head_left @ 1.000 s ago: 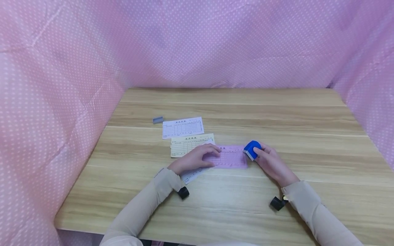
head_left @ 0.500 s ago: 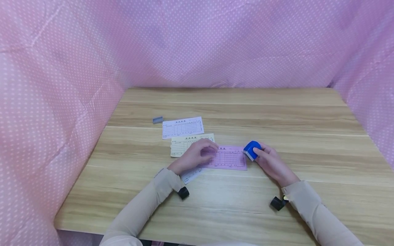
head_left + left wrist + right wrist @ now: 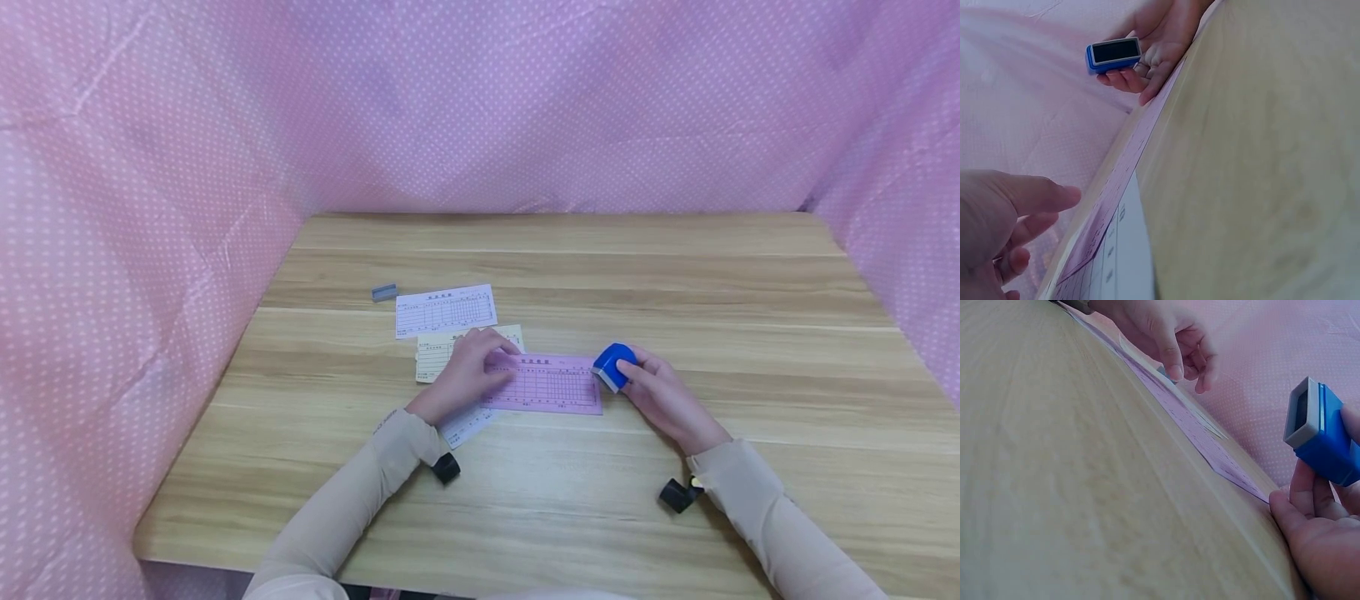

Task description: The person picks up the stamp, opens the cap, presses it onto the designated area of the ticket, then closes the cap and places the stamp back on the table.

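My right hand (image 3: 667, 400) grips a blue stamp (image 3: 615, 367) between thumb and fingers, just off the right end of a pink printed form (image 3: 555, 385). The stamp's dark, grey-rimmed face shows in the left wrist view, where the right hand's lower fingers come down close to the form's end. Over the form's left end hovers my left hand (image 3: 467, 371), fingers loosely bent and holding nothing. Beneath that hand lie part of a cream form (image 3: 435, 358) and a white form (image 3: 468, 427), whose corner pokes out below the pink one.
Another white form (image 3: 446, 312) lies farther back on the wooden table (image 3: 750, 333). Beside its left edge sits a small grey-blue cap-like piece (image 3: 385, 292). Pink dotted cloth (image 3: 525, 108) hangs behind the table and along both sides.
My left hand has moved left across the pink form, uncovering more of its printed left part. The right hand and stamp have stayed nearly still.
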### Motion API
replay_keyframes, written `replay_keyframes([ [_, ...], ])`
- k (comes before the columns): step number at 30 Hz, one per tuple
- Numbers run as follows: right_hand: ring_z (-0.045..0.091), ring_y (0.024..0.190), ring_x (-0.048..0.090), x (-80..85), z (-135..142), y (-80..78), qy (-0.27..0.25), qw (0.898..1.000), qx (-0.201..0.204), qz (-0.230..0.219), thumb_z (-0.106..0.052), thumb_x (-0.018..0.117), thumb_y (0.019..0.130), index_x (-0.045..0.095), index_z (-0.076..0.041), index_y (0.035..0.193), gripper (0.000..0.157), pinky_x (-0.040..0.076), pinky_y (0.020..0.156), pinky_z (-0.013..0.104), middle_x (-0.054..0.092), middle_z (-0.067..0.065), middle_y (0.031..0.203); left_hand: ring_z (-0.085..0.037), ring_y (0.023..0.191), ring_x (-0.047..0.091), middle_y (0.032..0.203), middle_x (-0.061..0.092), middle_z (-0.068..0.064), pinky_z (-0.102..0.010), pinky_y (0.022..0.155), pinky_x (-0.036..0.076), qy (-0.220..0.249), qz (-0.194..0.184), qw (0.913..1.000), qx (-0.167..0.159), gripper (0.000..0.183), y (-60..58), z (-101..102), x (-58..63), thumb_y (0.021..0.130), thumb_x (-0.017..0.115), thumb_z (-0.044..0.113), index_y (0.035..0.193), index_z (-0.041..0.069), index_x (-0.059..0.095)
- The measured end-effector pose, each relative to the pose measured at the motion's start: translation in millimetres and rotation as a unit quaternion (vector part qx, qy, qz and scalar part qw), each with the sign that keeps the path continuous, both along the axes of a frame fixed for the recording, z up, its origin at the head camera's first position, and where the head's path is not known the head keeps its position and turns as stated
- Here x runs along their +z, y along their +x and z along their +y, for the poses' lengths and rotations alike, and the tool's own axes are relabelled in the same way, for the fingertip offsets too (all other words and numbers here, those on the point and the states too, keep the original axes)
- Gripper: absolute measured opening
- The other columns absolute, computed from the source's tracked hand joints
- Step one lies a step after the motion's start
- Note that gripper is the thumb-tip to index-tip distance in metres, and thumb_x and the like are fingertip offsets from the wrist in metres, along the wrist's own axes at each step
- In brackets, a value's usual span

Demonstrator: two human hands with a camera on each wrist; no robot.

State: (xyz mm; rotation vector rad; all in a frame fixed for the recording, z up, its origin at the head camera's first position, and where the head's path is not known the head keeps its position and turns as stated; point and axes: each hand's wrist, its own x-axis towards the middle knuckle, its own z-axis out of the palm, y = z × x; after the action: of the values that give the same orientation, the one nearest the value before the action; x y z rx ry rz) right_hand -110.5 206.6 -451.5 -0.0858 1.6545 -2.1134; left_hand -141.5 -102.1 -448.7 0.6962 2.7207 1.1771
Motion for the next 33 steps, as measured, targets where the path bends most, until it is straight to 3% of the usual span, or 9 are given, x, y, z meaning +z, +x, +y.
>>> replay_keyframes([
  [4, -0.002, 0.112, 0.055, 0.3, 0.2, -0.3, 0.023, 1.000, 0.002, -0.007, -0.020, 0.047, 0.103, 0.020, 0.011, 0.144, 0.059, 0.046, 0.095, 0.013, 0.053, -0.009, 0.121, -0.016, 0.098, 0.046, 0.111, 0.062, 0.005, -0.038, 0.092, 0.030, -0.034, 0.003, 0.9993, 0.015, 0.031, -1.2, -1.5, 0.2, 0.082, 0.076, 0.022, 0.111, 0.020, 0.065],
  [15, -0.003, 0.113, 0.052, 0.8, 0.7, 0.2, 0.033, 0.999, 0.004, -0.006, -0.022, 0.046, 0.103, 0.015, 0.012, 0.147, 0.064, 0.045, 0.096, 0.012, 0.048, -0.007, 0.125, -0.019, 0.099, 0.045, 0.113, 0.060, 0.001, -0.038, 0.085, 0.028, -0.111, -0.003, 0.9927, 0.047, 0.044, -2.7, -1.7, 3.8, 0.079, 0.079, 0.034, 0.117, 0.018, 0.063],
  [19, -0.003, 0.113, 0.053, 0.8, 0.6, 0.1, 0.033, 0.999, 0.004, -0.005, -0.021, 0.046, 0.103, 0.015, 0.013, 0.147, 0.063, 0.045, 0.096, 0.012, 0.049, -0.008, 0.125, -0.019, 0.098, 0.046, 0.112, 0.060, 0.001, -0.039, 0.085, 0.028, -0.116, -0.013, 0.9919, 0.049, 0.043, -2.1, -1.7, 3.9, 0.080, 0.078, 0.034, 0.116, 0.017, 0.063],
  [25, -0.001, 0.112, 0.054, 0.9, -0.1, -0.1, 0.022, 1.000, 0.001, -0.003, -0.020, 0.047, 0.103, 0.035, 0.003, 0.137, 0.043, 0.046, 0.095, 0.013, 0.054, -0.009, 0.121, -0.018, 0.097, 0.045, 0.103, 0.060, 0.004, -0.039, 0.087, 0.027, -0.106, -0.021, 0.9928, 0.052, 0.037, -2.8, -1.7, 2.3, 0.080, 0.078, 0.032, 0.110, 0.019, 0.062],
  [33, -0.004, 0.113, 0.052, 1.3, 0.0, -0.2, 0.043, 0.999, 0.005, -0.004, -0.022, 0.046, 0.103, 0.016, 0.012, 0.147, 0.063, 0.045, 0.095, 0.012, 0.048, -0.009, 0.125, -0.020, 0.099, 0.045, 0.108, 0.059, 0.001, -0.040, 0.087, 0.027, -0.116, -0.027, 0.9912, 0.058, 0.044, -2.3, -1.9, 2.6, 0.079, 0.079, 0.034, 0.116, 0.017, 0.062],
])
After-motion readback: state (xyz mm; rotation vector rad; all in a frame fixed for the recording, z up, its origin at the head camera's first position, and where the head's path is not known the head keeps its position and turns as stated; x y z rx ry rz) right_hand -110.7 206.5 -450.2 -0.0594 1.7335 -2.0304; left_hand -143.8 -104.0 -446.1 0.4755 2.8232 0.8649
